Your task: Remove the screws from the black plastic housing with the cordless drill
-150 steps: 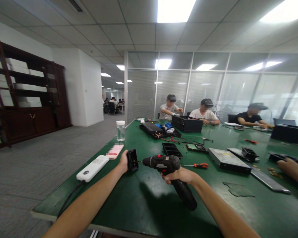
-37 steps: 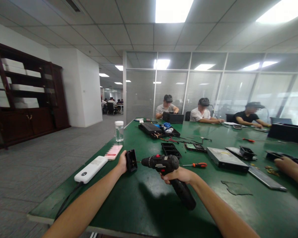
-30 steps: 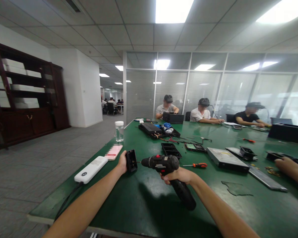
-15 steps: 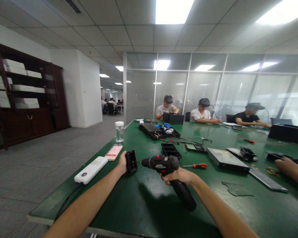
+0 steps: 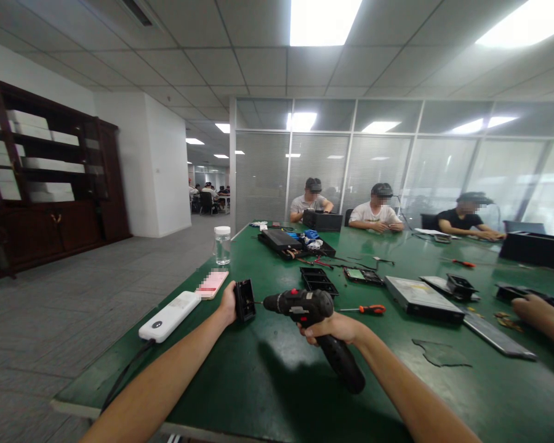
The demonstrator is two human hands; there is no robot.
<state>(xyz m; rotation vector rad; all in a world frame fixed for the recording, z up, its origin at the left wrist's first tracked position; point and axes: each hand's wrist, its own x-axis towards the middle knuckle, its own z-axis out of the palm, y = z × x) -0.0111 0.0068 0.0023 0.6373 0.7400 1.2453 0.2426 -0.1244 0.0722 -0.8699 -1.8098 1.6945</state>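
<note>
My left hand (image 5: 229,302) grips a small black open-sided plastic housing (image 5: 245,300) by its left side, tilted up over the table. In my right hand (image 5: 335,327) is a black cordless drill (image 5: 300,305), my fingers wrapped round its handle. The drill points left, and its thin bit reaches the open face of the housing; whether the tip sits on a screw is too small to tell. Behind the drill lies a black two-bay plastic frame (image 5: 318,280). A screwdriver (image 5: 372,309) with an orange and black handle rests right of the drill.
On the green table (image 5: 203,394) are a white power bank (image 5: 170,315), a pink phone (image 5: 212,284), a lidded jar (image 5: 222,245), an optical drive (image 5: 423,299), a circuit board (image 5: 364,275) and a clear broken piece (image 5: 441,352). A co-worker's hand (image 5: 538,314) is at right; several people sit around.
My hands, the housing and the drill are nearly unmoved. Across the table, the middle person's hands have drawn in closer to the body.
</note>
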